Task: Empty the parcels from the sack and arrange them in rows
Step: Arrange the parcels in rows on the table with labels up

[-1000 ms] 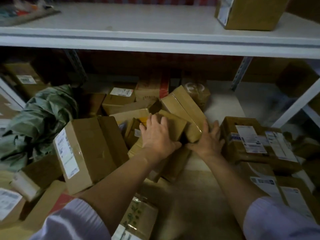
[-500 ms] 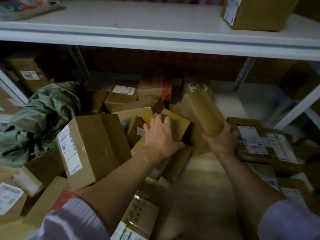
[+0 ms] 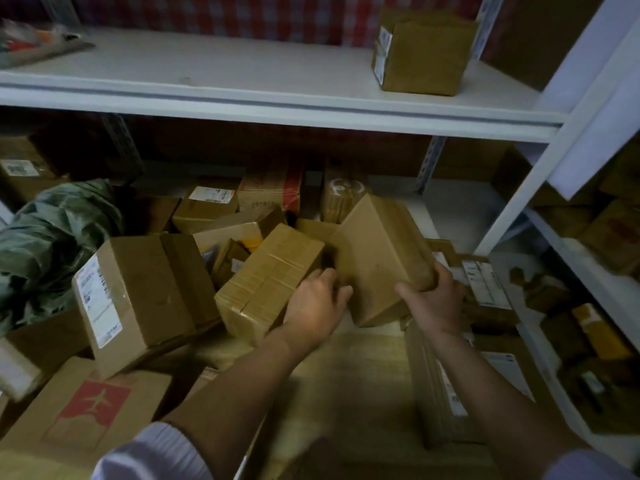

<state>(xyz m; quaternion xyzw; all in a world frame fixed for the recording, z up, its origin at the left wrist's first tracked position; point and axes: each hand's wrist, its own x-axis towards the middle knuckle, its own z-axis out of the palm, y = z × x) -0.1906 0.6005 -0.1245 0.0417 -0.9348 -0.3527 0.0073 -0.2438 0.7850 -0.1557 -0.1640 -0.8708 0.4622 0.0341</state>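
A heap of brown cardboard parcels lies on the low shelf. My right hand [image 3: 434, 303] grips the near corner of a plain tilted box [image 3: 377, 251], lifted above the pile. My left hand [image 3: 317, 303] reaches between that box and a taped flat box [image 3: 268, 278], fingers curled at the gap; what they touch is hidden. A crumpled green sack [image 3: 52, 244] lies at the left. A large labelled box [image 3: 145, 296] leans beside it.
A white upper shelf [image 3: 277, 102] overhangs the pile, with one box [image 3: 422, 51] on it at the right. A white upright post [image 3: 540, 174] stands at the right. Labelled flat parcels [image 3: 485, 282] lie right of my hand. A box with a red plane mark [image 3: 90, 410] sits near left.
My right hand has taken hold of the plain box and lifted it up and toward me. My left hand slid off the taped box to its right edge.
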